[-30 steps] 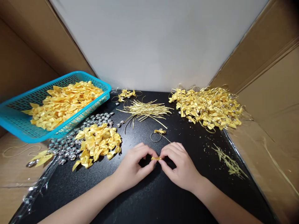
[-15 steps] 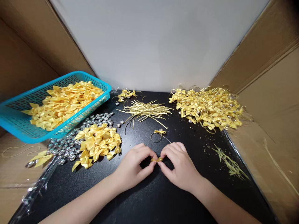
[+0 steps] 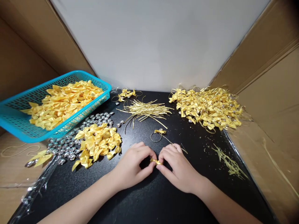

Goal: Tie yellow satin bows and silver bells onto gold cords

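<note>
Between my fingertips is a small yellow ribbon bow [image 3: 157, 162], partly covered by them. My left hand [image 3: 137, 165] pinches its left end with thumb and forefinger. At its other end, my right hand [image 3: 177, 169] pinches the bow the same way. Just beyond my hands lies a finished-looking bow [image 3: 160, 131] with a silver bead and a looped gold cord [image 3: 153, 137]. Another bit of gold cord [image 3: 184, 150] pokes out past my right knuckles. Left of my left hand is a heap of loose yellow bows [image 3: 100, 141].
A blue basket [image 3: 106, 90] of yellow bows stands at the left, with silver beads [image 3: 67, 147] beside it. Cut gold cords [image 3: 149, 109] lie at the back centre. A large pile of corded bows [image 3: 207, 107] and cord scraps [image 3: 230, 163] are at the right. Cardboard [image 3: 273, 62] flanks the table.
My right hand has shifted slightly down and tilted, and more of the bow shows between my fingers. A cord end now shows beyond my right knuckles. My left hand stays nearly still.
</note>
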`<state>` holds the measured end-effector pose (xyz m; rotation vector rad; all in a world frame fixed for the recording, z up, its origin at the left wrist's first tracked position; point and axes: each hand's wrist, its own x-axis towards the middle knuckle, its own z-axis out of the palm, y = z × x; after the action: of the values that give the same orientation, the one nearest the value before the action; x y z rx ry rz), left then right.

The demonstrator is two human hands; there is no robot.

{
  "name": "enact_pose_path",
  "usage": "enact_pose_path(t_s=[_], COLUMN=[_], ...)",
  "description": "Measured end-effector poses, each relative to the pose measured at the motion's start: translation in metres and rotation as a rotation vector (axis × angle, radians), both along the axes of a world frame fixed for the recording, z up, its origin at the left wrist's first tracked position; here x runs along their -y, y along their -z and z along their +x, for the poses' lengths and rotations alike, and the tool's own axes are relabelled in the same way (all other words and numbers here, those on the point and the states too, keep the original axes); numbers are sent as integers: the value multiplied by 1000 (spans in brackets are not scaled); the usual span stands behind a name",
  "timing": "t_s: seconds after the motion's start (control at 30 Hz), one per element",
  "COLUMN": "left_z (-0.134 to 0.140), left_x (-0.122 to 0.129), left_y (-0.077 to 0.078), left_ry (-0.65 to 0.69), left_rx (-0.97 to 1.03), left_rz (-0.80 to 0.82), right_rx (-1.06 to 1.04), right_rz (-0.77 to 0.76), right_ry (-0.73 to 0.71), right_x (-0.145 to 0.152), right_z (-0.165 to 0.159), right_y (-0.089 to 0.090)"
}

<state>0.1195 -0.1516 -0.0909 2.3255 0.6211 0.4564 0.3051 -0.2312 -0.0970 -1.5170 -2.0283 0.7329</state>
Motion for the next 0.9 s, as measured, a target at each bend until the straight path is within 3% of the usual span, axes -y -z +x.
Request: enact_pose_path(t_s=[0.43,0.67,0.9], left_z=[-2,-1,-2], left_x=[-9,-7,-7], left_y=[3,-4,1], left_ry=[195,298,334], left_rx=[-161,-198,-102], left_rz=[58,-107,-309], right_rx=[-5,-73,-160], right_rz=[-42,-69,-58], right_ry=[-54,-144,-191], right_x=[0,2,1], right_z=[-2,1,-1], right_y=[-2,-4,-1])
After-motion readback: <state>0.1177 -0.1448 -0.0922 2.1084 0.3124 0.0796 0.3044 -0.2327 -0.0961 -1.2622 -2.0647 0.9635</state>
